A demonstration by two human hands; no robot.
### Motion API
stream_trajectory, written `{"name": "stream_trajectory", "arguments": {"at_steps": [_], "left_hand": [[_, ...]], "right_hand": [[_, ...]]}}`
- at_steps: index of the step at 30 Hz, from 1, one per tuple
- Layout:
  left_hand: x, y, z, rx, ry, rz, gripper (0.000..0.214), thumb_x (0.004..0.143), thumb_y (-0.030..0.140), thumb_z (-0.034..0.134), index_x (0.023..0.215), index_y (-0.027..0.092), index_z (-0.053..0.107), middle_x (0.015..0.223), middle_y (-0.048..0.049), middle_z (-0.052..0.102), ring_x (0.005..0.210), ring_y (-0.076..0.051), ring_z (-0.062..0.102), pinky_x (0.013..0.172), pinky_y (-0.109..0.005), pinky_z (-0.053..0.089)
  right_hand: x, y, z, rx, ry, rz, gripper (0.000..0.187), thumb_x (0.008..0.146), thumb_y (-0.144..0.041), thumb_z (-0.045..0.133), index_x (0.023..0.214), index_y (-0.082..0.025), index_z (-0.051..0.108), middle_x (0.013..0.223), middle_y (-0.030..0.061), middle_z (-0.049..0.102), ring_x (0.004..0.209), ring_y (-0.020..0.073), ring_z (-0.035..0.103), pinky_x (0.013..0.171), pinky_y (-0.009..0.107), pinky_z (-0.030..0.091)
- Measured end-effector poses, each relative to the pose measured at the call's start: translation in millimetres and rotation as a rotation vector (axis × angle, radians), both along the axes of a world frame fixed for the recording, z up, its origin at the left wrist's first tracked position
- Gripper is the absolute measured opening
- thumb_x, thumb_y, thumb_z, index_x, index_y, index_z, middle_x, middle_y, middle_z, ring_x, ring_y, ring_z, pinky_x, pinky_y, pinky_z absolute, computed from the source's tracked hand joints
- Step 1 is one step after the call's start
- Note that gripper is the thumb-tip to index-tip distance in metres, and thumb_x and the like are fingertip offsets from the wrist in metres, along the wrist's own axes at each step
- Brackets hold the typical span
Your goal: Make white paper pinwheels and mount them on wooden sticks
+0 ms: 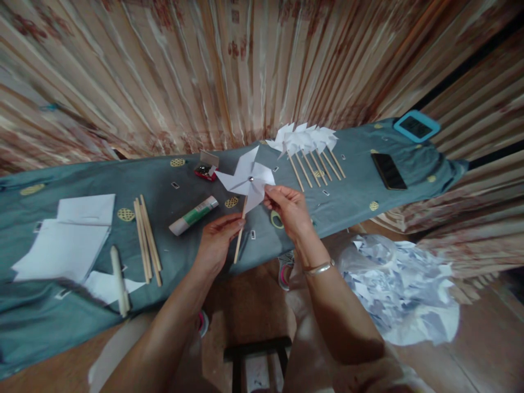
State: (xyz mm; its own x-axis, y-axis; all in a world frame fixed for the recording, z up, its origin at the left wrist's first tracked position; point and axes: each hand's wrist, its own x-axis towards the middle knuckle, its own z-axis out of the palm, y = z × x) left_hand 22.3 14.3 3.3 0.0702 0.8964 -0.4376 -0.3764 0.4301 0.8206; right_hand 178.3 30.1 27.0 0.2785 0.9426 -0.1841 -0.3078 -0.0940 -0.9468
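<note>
A white paper pinwheel with a shiny pin at its centre is held up over the cloth-covered table. Its wooden stick is pinched in the fingers of my left hand. My right hand, with a bracelet at the wrist, grips the edge of the right-hand paper blade. Beneath the right hand, a green scissors handle shows in part. To the left of the pinwheel lie a glue stick and a small red box with shiny pins, its lid raised.
Several finished pinwheels lie in a row at the back. A phone and a blue-framed timer are on the right. Paper sheets, wooden sticks and a white candle-like rod lie left. A bag of paper scraps sits on the floor.
</note>
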Motion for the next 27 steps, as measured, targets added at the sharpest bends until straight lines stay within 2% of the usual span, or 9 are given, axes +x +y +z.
{"name": "stream_trajectory", "arguments": {"at_steps": [5, 20, 24, 27], "left_hand": [[1, 0, -0.8, 0.003, -0.011, 0.022, 0.039, 0.037, 0.029, 0.094, 0.069, 0.016, 0.077, 0.071, -0.0035, 0.073, 0.064, -0.012, 0.059, 0.067, -0.027, 0.046], [2, 2, 2.0, -0.025, -0.035, 0.034, 0.040, 0.035, 0.029, 0.095, 0.069, 0.015, 0.078, 0.066, -0.0026, 0.072, 0.062, -0.011, 0.060, 0.066, -0.024, 0.046], [1, 4, 3.6, -0.010, -0.065, 0.055, 0.039, 0.037, 0.028, 0.095, 0.069, 0.015, 0.077, 0.065, -0.0022, 0.071, 0.061, -0.011, 0.060, 0.065, -0.024, 0.046], [-1, 7, 4.7, 0.027, -0.094, 0.100, 0.038, 0.039, 0.028, 0.094, 0.071, 0.015, 0.078, 0.068, -0.0021, 0.072, 0.063, -0.011, 0.061, 0.066, -0.024, 0.047]], "right_hand": [[-3, -1, -1.3, -0.001, -0.020, 0.018, 0.034, 0.055, -0.052, 0.083, 0.058, -0.021, 0.069, 0.058, -0.0027, 0.064, 0.054, 0.0085, 0.049, 0.055, 0.024, 0.037], [-12, -4, -1.6, -0.006, -0.049, 0.088, 0.040, 0.057, -0.058, 0.083, 0.057, -0.021, 0.069, 0.063, 0.0003, 0.069, 0.057, 0.0102, 0.052, 0.058, 0.025, 0.041], [-16, -9, -5.7, 0.062, -0.224, 0.123, 0.046, 0.066, -0.063, 0.075, 0.056, -0.019, 0.064, 0.057, -0.0016, 0.061, 0.054, 0.0094, 0.046, 0.055, 0.025, 0.036], [-22, -16, -9.4, 0.075, -0.430, 0.141, 0.042, 0.075, -0.058, 0.071, 0.062, -0.018, 0.065, 0.054, -0.0042, 0.055, 0.051, 0.0082, 0.041, 0.050, 0.024, 0.030]]}}
